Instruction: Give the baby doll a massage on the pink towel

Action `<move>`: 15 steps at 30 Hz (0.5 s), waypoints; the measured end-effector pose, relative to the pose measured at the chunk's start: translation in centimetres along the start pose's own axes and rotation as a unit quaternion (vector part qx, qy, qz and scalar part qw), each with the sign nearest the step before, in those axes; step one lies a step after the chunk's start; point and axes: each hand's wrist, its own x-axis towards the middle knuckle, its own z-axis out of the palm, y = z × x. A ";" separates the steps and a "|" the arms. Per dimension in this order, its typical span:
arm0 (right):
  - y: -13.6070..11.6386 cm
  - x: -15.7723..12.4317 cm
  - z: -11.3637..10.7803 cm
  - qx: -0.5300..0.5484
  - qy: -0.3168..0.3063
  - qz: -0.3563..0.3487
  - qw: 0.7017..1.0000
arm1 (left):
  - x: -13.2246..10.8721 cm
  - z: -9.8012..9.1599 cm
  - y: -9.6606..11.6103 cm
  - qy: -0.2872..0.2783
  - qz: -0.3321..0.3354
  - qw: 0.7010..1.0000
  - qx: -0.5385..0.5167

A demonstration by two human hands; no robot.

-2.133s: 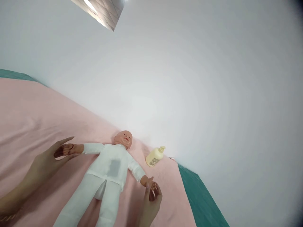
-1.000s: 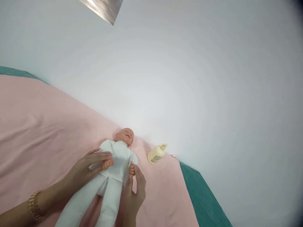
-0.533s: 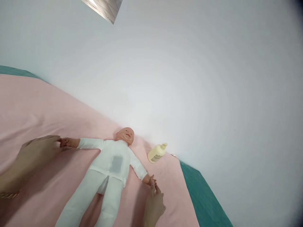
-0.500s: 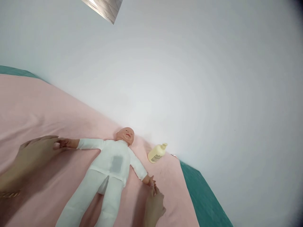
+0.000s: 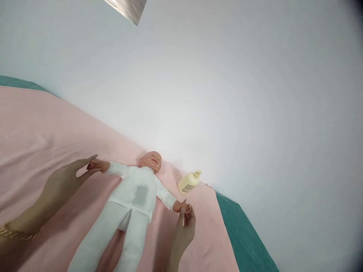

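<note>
A baby doll (image 5: 127, 185) in white cloth lies on its back, arms spread to both sides, with a grey patch on its chest. My left hand (image 5: 64, 177), a gold bracelet at its wrist, holds the doll's hand on the left side between thumb and fingers. On the other side, my right hand (image 5: 184, 230) grips the doll's other hand between thumb and fingertips. Just beyond that arm stands a pale yellow pump bottle (image 5: 188, 182) with dark print.
Pink cloth (image 5: 56, 124) with some wrinkles lies under the doll, and a green cover (image 5: 244, 234) shows past its edge. A white wall (image 5: 227, 94) rises behind. Something quilted and pale (image 5: 130, 9) hangs at the top.
Both of the doll's hands have been lifted a little, the left-side one shifting right toward its body. Its sleeves look more bunched. My hands have moved along with them; the bottle stays put.
</note>
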 end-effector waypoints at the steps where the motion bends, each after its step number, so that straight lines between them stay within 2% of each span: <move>1: -0.3 -0.5 0.4 0.011 0.003 -0.010 1.000 | 0.1 0.3 1.1 0.023 -0.041 0.998 0.037; 2: -0.3 -0.9 0.8 0.018 0.005 -0.027 0.999 | 0.2 0.6 2.4 0.036 -0.072 0.994 0.071; 4: -0.1 -1.6 1.5 0.033 0.001 -0.071 0.997 | 0.3 1.1 4.8 0.038 -0.077 0.993 0.078; 6: 0.5 -2.2 2.2 0.051 -0.011 -0.136 0.989 | 0.3 1.8 6.7 0.019 -0.046 0.997 0.052; 9: 1.0 -3.1 3.0 0.055 -0.034 -0.259 0.964 | 0.1 2.8 8.5 -0.002 0.037 0.999 -0.002; 11: 1.0 -3.5 3.5 0.034 -0.062 -0.355 0.932 | -0.2 3.4 9.1 -0.015 0.091 0.995 -0.034; 15: 0.1 -4.0 4.1 0.014 -0.117 -0.537 0.836 | -0.8 4.0 9.6 -0.054 0.154 0.985 -0.061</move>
